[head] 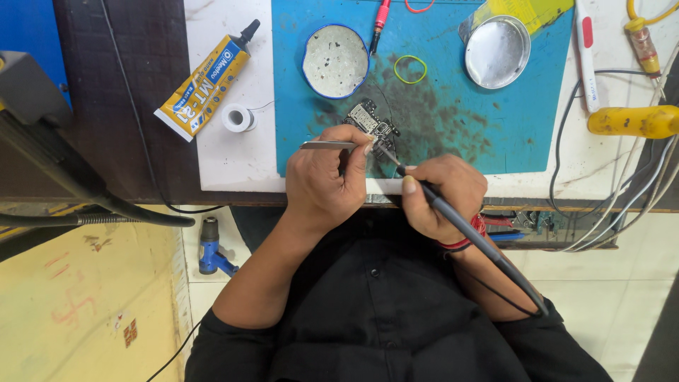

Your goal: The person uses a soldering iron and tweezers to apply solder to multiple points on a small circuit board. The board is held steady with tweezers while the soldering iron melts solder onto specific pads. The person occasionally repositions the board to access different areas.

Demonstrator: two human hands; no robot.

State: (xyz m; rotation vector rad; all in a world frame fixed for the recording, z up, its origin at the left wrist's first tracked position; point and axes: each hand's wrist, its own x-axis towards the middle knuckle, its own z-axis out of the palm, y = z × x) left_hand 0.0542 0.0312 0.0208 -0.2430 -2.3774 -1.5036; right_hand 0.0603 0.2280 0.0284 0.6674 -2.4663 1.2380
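A person in a black shirt works over a small circuit board lying on a stained blue work mat, the left hand clenched around metal tweezers held level beside the board. The right hand grasps a dark soldering iron like a pen, its tip angled toward the board's near edge. A yellow glue tube, a solder spool, two round tins and a green rubber band lie around.
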